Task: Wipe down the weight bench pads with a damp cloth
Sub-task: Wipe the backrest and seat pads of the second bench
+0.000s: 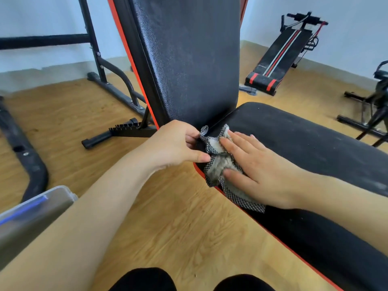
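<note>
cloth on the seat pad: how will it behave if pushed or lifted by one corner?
The cloth is probably floppy: it lies crumpled and drapes over the seat pad edge. Pushed, it would likely bunch rather than slide, which may be why the right hand presses it flat while the left hand pinches a corner. It looks light.

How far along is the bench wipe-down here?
Done: nothing clearly; the backrest pad looks dusty. In hand: the right hand presses the cloth flat on the seat pad near the hinge, and the left hand pinches its edge. Left: most of the seat pad, speckled with dust, and the backrest.
</note>
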